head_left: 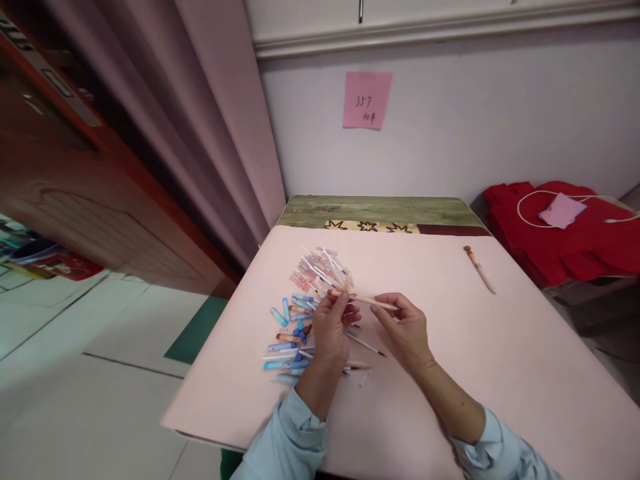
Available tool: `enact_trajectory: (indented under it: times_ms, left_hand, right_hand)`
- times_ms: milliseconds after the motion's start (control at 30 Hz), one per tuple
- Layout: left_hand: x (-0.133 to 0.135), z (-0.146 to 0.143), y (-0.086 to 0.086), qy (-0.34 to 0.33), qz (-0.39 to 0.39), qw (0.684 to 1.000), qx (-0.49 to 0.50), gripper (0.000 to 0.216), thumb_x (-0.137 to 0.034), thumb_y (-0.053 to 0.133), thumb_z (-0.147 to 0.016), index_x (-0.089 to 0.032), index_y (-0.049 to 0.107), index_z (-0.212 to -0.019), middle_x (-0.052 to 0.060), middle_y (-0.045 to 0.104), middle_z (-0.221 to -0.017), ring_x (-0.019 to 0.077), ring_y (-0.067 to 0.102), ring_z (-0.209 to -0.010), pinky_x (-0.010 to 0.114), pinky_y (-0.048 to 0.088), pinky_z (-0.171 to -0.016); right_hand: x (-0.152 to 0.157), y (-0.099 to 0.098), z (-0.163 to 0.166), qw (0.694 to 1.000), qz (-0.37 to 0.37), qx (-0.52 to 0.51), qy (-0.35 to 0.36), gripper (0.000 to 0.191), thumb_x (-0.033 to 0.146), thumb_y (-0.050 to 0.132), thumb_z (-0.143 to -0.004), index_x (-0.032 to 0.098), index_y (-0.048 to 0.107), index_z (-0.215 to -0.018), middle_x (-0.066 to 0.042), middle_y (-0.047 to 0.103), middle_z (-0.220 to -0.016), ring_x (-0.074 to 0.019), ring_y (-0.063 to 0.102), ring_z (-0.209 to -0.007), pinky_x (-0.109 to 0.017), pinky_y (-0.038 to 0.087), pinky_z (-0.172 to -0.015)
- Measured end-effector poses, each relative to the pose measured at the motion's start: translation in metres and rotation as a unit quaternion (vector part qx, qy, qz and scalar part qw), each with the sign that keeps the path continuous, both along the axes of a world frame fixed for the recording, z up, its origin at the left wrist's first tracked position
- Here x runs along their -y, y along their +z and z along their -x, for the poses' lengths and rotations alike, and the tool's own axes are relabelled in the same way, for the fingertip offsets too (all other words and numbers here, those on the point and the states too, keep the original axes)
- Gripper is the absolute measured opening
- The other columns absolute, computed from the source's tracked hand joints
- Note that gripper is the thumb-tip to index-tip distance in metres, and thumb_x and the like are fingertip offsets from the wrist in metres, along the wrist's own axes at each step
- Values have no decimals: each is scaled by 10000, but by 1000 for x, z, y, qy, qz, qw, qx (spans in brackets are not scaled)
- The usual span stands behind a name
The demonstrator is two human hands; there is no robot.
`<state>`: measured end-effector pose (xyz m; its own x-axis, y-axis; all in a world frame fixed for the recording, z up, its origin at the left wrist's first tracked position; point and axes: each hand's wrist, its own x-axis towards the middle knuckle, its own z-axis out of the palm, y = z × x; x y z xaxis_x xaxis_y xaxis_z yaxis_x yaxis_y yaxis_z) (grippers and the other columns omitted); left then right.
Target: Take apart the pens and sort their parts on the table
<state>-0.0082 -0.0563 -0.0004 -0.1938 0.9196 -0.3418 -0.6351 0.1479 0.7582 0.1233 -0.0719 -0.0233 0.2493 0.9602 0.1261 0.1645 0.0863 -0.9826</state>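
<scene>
Pen (367, 301), held crosswise over the pink tabletop (500, 373): my left hand (333, 328) clamps it near its brown end, and my right hand (407, 327) pinches its pale end. Loose pen parts (283, 347) lie beside my left hand; a second pen (479, 270) lies well apart, at right.
</scene>
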Motion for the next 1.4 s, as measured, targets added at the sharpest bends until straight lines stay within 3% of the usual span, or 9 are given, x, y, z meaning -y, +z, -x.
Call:
enact_trajectory:
  times_ms: [200,367,567,767,867,967,1100,1267,1400]
  left_hand:
    - [1,1,-2,-8,8,1000,1,419,-367,862,-591,-111,640,-838,18,681,-714,89,616,-519,191,512,-479]
    - [0,2,-4,-21,6,1000,8,415,-347,867,-592,-101,657,-851,22,685,-724,84,621,-535,179,516,-494]
    - [4,-1,-3,-29,-9,999,12,397,-366,845,-635,-108,645,-862,35,697,-771,83,621,-552,167,496,-465]
    - [4,-4,-3,-39,-16,999,16,396,-385,833,-655,-116,625,-858,71,727,-830,76,624,-543,165,506,-481]
    - [2,-3,-5,-32,-19,999,20,386,-373,839,-650,-108,633,-840,57,720,-784,61,612,-519,168,527,-525]
    - [-2,1,-6,-11,-18,999,28,377,-354,852,-631,-113,632,-819,37,711,-760,61,615,-522,173,538,-550]
    - [-4,6,-5,7,-10,1000,21,361,-346,852,-624,-112,637,-796,24,700,-729,64,612,-518,174,531,-539]
    - [-1,3,-4,-6,-22,1000,-10,349,-253,855,-589,-124,645,-836,8,698,-695,83,621,-524,186,508,-532]
    - [3,-2,-3,-23,-36,999,-11,315,-214,831,-593,-140,634,-826,14,717,-719,77,604,-511,190,489,-537]
  right_hand:
    - [2,-2,3,998,-35,47,12,224,401,703,-804,190,692,-877,-39,716,-795,-173,628,-697,-279,499,-643]
    - [2,0,2,999,-21,35,9,263,433,712,-791,181,714,-864,-45,723,-781,-171,638,-672,-261,502,-613]
    - [2,-1,1,997,43,25,53,383,517,627,-847,181,700,-676,-25,663,-591,-147,586,-524,-243,459,-527]
    - [0,-6,0,994,26,84,62,513,522,529,-908,188,621,-530,-4,571,-494,-133,523,-488,-244,394,-520]
    - [0,-5,1,992,11,108,66,404,501,496,-925,192,701,-763,2,585,-569,-147,529,-543,-248,392,-537]
    - [2,-3,2,993,10,87,84,325,460,540,-908,207,621,-1095,23,593,-658,-145,515,-572,-241,392,-536]
    - [3,-3,4,995,18,42,93,236,413,644,-842,208,576,-935,29,579,-678,-126,487,-569,-226,377,-521]
    - [2,-4,3,995,41,-5,88,273,462,621,-862,193,606,-818,-8,630,-679,-140,549,-591,-238,432,-555]
    - [5,2,4,993,7,37,110,301,469,568,-904,191,609,-796,-17,638,-680,-141,563,-600,-237,438,-559]
